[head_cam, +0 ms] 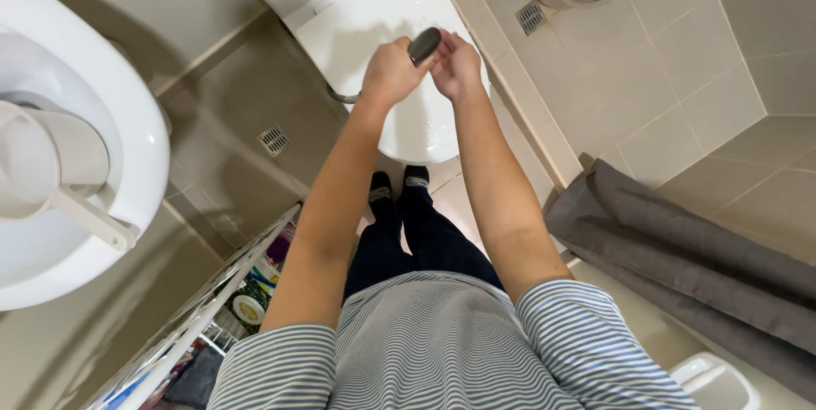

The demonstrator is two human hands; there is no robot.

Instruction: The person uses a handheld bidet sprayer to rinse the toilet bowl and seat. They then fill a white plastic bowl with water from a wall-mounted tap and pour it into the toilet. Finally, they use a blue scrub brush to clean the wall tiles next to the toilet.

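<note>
Hands, left hand (389,70) and right hand (456,63), grasp sprayer head (423,45) above toilet lid (391,11).

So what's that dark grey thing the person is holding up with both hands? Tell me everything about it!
It is a small dark grey oval spray head, smooth and a bit shiny, perhaps plastic or metal. It tilts slantwise above the closed white toilet lid. The left hand grips it from below, and the right hand touches its other side. A curved silvery hose shows below the left hand; where it joins the head is hidden.
</note>
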